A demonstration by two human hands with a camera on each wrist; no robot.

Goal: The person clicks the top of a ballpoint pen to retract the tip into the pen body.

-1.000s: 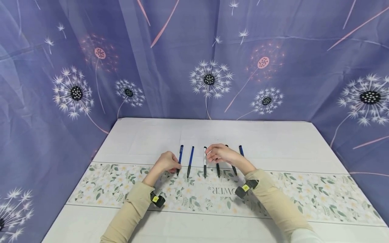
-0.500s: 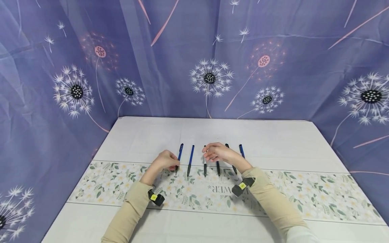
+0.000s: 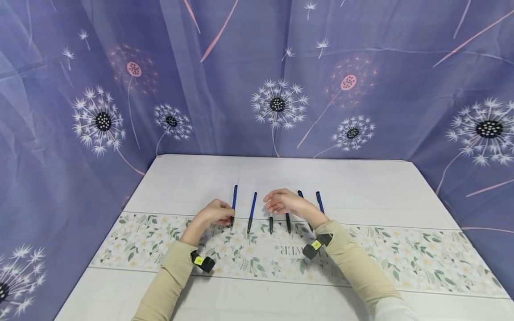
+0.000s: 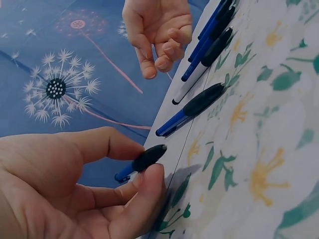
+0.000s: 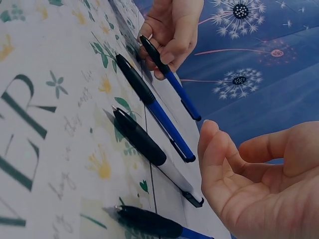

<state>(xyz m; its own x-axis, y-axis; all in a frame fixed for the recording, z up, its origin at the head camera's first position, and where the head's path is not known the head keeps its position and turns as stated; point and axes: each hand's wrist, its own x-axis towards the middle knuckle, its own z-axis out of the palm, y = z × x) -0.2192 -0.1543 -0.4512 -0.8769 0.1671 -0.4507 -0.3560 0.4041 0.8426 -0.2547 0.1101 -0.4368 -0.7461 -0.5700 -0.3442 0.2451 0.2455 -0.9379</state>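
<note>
Fabric (image 3: 225,111) in purple-blue, printed with dandelions, hangs behind a white-covered table (image 3: 192,178), and a pale flower-printed band (image 3: 136,249) crosses that table from side to side. Over it reach two beige cloth sleeves (image 3: 174,272). The left hand (image 3: 217,212) pinches a slim blue pen with a black grip (image 3: 234,198); the right hand (image 3: 287,202), its fingers loosely bent, holds nothing and hangs above a white pen with a black grip (image 3: 271,224). Any move of the pinched pen turns, I judge, on how it lies: along the left hand's right side, well apart from the right hand, its long axis running away from the person, black end nearer, far end leaning slightly right. A second blue pen with a black grip (image 3: 252,214) lies between the hands, nearly parallel to it. From the head, the right hand covers most of the white pen; the right wrist view shows its whole barrel (and the pinched pen's clip, at the far end). The left wrist view gives the smallest detail: fingertips (image 4: 152,177) closed on the black grip near its point, which looks raised off the table.
</note>
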